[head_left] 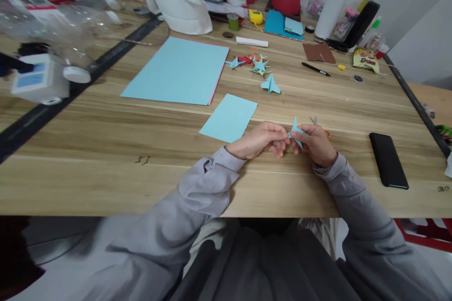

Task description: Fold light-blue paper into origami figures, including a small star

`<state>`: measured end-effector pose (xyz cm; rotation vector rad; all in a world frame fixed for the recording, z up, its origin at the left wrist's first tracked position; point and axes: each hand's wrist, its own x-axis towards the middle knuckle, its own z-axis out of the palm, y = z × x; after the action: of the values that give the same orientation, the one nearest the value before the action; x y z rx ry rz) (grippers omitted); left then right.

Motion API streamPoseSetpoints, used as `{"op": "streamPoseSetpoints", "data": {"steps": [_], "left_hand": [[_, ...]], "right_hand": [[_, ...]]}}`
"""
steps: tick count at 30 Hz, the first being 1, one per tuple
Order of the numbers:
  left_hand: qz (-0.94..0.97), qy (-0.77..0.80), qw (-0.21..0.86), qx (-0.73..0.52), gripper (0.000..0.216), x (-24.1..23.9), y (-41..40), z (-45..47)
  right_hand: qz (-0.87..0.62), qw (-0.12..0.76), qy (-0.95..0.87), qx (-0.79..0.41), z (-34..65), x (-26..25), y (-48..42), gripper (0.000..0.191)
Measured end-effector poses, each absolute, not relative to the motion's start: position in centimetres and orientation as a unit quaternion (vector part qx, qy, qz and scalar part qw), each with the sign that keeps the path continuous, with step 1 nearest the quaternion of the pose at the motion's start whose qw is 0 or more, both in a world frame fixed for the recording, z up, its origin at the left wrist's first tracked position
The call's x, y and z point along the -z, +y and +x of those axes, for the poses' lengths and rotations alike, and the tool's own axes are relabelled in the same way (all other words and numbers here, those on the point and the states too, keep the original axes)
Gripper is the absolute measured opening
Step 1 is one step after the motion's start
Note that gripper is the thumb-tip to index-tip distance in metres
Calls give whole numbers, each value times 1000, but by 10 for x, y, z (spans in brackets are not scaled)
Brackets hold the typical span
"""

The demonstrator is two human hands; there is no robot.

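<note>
Between my hands, above the table's front part, is a small folded piece of light blue paper (295, 126) with pointed ends. My left hand (265, 140) pinches its left tip between thumb and fingers. On its other side, my right hand (315, 143) grips the body of the fold, thumb on top. Scissors (327, 133) with orange handles lie partly hidden behind my right hand. A light blue paper sheet (229, 116) lies flat just beyond my left wrist. Farther back rests a finished-looking blue paper plane (270, 84), near a cluster of colourful folded paper pieces (259, 64).
A stack of large blue sheets (180, 73) lies left of centre. To the right are a black phone (389, 160), a pen (315, 69) and brown paper (318, 53). Plastic bottles (52, 14) crowd the back left; a paper towel roll (332, 11) stands at the back right.
</note>
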<state>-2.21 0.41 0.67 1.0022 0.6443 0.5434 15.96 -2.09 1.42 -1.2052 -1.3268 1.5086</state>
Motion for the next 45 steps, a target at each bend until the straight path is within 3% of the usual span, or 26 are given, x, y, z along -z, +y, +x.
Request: {"op": "streamPoseSetpoints", "data": {"steps": [40,45], "left_hand": [[488,286,787,-246,19,-13,7,-30],[465,272,811,-230,29,-12,6,-29]], "right_hand": [[-473,412,-506,-592,167,-6,-15,34],[-471,395,-499,-611,166,-4,-14,33]]}}
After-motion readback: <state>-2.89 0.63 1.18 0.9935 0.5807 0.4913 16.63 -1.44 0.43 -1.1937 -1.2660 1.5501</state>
